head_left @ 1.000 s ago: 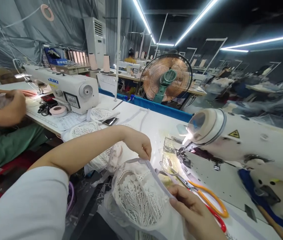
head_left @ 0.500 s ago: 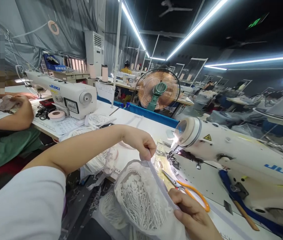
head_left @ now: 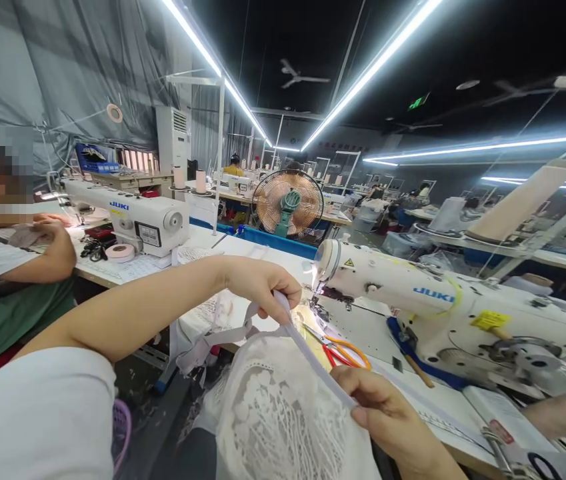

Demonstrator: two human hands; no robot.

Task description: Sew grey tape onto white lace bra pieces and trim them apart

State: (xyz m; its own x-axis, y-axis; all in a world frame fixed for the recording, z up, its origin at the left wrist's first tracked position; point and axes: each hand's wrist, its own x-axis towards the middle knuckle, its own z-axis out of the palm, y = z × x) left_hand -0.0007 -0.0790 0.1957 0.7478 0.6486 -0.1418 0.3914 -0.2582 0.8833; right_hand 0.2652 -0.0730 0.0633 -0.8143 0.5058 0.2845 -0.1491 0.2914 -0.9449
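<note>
Left hand (head_left: 263, 280) and right hand (head_left: 380, 407) pinched the near lace piece (head_left: 273, 413) by its edging (head_left: 315, 361), seemingly straightening it; next needed even tension.

Dark ceiling (head_left: 463, 40), strip lights (head_left: 370, 73), grey drapes (head_left: 47, 73)

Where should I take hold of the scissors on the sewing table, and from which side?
Probably best by the orange and red handles, coming from the near right: the scissors lie with blades angled away to the left and the handles nearest the right-hand grip. That grip pinches the edge of the white lace piece, so it would have to let go first.
</note>
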